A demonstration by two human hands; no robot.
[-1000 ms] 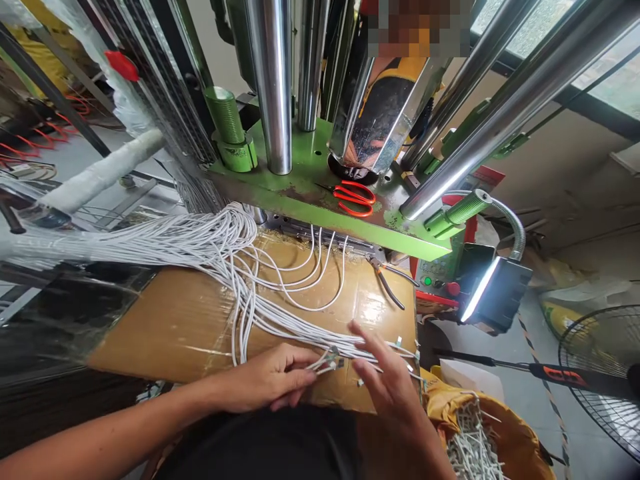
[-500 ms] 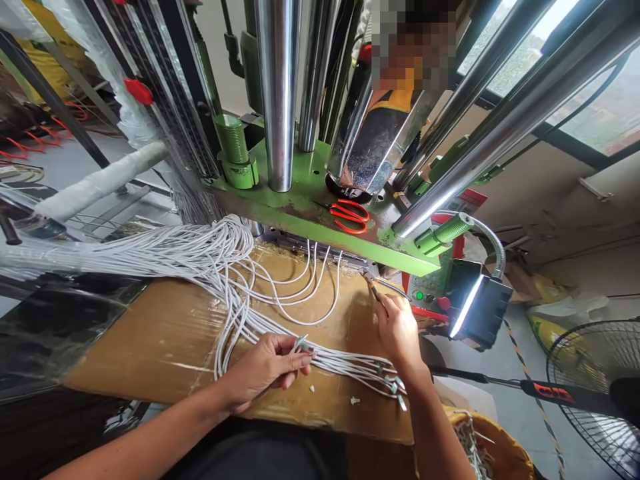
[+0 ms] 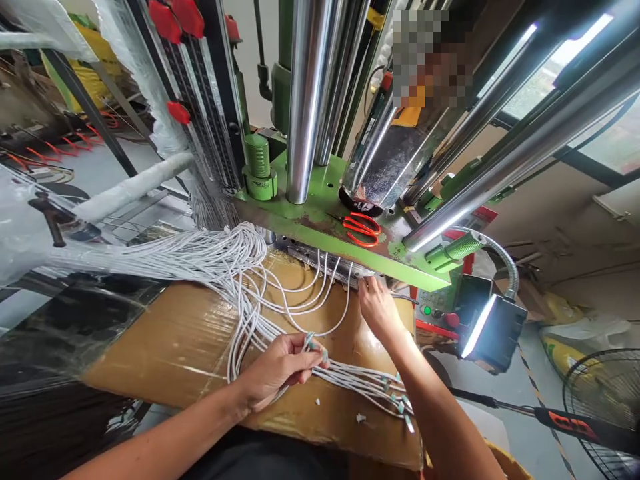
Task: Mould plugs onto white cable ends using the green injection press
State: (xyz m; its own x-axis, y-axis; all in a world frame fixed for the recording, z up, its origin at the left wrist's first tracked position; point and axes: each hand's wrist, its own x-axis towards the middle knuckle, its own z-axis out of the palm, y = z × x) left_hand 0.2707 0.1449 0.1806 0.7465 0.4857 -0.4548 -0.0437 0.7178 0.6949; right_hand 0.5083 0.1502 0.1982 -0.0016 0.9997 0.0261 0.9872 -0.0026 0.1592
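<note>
1. The right hand [image 3: 379, 310] has moved up and left, and now it is at the edge of the metal mold strip [image 3: 320, 263]. Its fingers are pressed together, but I cannot tell what they pinch.
2. The left hand [image 3: 280, 370] stays at lower center, curled around white cables [image 3: 240, 293], which lie across taped cardboard [image 3: 150, 333].

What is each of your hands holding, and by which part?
The left hand grips a bunch of white cables near their tips. The right hand is by the metal strip; what it holds cannot be told.
</note>
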